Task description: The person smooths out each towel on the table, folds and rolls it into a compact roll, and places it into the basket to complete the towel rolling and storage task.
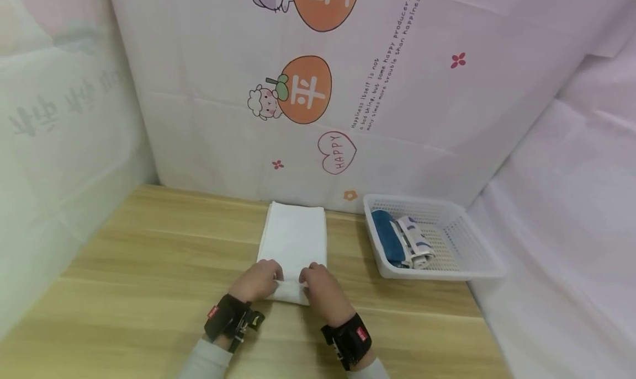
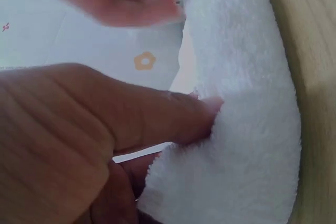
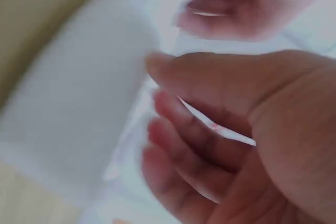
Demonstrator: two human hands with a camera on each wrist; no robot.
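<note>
The head camera looks forward and down over the pale wooden surface (image 1: 149, 268), while both wrist cameras sit very close, sharing the folded white terry towel (image 1: 294, 241) with it.

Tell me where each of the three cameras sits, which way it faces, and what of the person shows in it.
Head: on the person's head, facing forward and down at the wooden table; left hand and right hand grip the near end of the white towel; a white basket stands to the right.
Left wrist: at the left wrist, facing along the thumb pressed into the towel.
Right wrist: at the right wrist, facing its curled fingers, blurred.
Shared: all three show the towel; each wrist view catches the other hand.
</note>
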